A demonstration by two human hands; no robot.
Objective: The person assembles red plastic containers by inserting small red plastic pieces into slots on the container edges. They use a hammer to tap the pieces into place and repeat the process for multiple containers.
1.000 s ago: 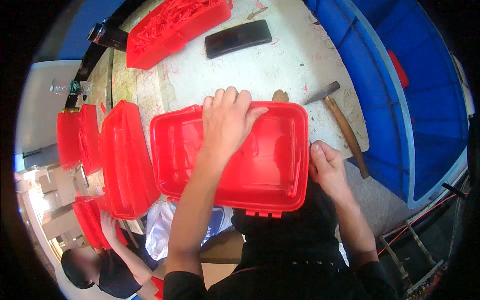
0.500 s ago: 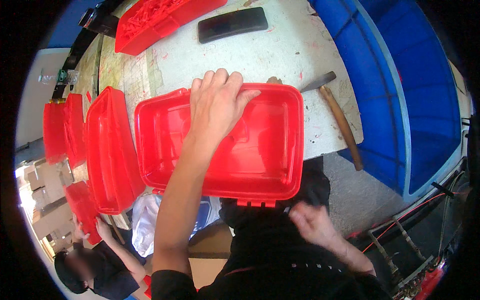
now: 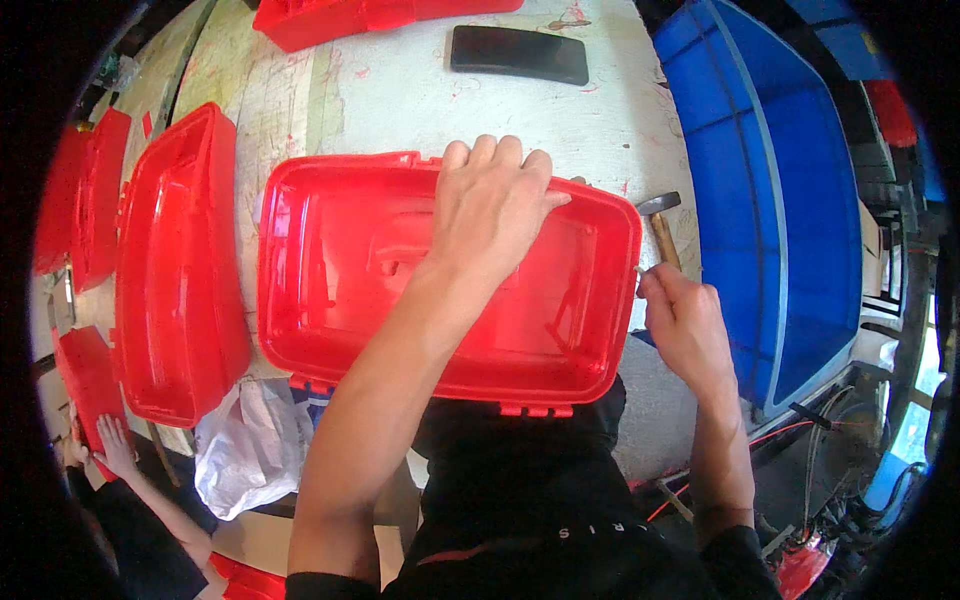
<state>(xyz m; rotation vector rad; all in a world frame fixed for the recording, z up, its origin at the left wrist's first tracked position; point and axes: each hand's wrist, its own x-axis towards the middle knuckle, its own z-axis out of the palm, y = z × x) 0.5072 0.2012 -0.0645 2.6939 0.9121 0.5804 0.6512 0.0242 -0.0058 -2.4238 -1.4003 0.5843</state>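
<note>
A shallow red plastic box (image 3: 340, 320) with hinge tabs on its near edge sits open side up before me, its near side over my lap. My left hand (image 3: 490, 200) reaches across it and grips the far rim, fingers outside and thumb inside. Just off the box's right end, my right hand (image 3: 690, 320) is closed in a pinch, a tiny pale tip showing at the fingers; what it is I cannot make out. Behind that hand lies a hammer (image 3: 660, 228), its metal head and upper wooden handle visible, the rest hidden.
More red boxes (image 3: 180, 280) stand to the left, and a red bin (image 3: 390, 12) at the far edge. A black flat case (image 3: 518, 54) lies on the worn white table (image 3: 400, 110). Blue crates (image 3: 740, 200) stand at right. A co-worker's hand (image 3: 115, 445) holds a red piece at lower left.
My right hand has moved up from beside my lap to the box's right end, by the hammer. My left hand keeps its grip on the rim. The box is tilted slightly clockwise, and the view has shifted.
</note>
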